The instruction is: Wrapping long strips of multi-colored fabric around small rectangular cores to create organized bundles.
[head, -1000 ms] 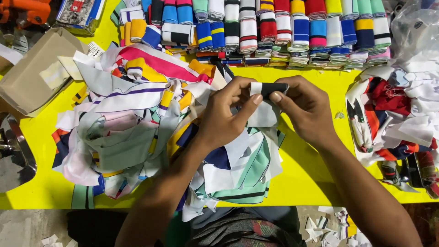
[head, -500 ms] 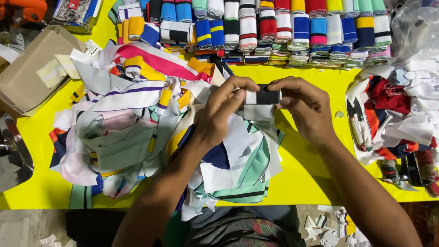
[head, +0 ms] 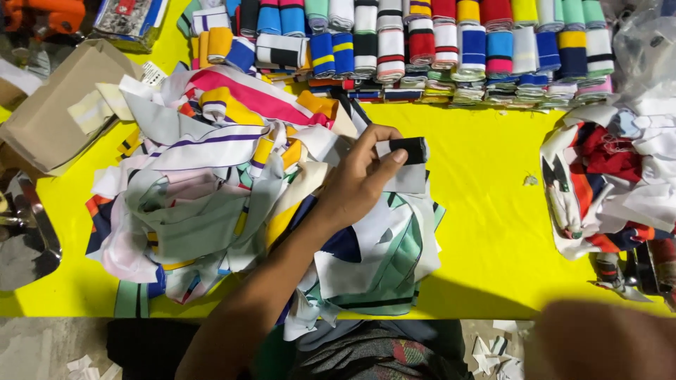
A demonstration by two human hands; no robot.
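Left hand [head: 359, 179] has its grip pinched on a small folded fabric piece [head: 407, 163], lifted over the scrap pile [head: 232, 204] for a clear look. Right hand [head: 605, 341] is just a blur low by the yellow tabletop [head: 486, 232], so can't tell its grip.

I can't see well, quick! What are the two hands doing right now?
Left hand: closed on a folded grey-and-black fabric piece.
Right hand: a blur at the bottom edge; cannot be told.

A yellow table [head: 486, 232] is carrying a heap of fabric scraps [head: 232, 204], a row of folded striped bands [head: 436, 42] along its far edge, a second scrap pile [head: 612, 176] and a cardboard box [head: 56, 105].
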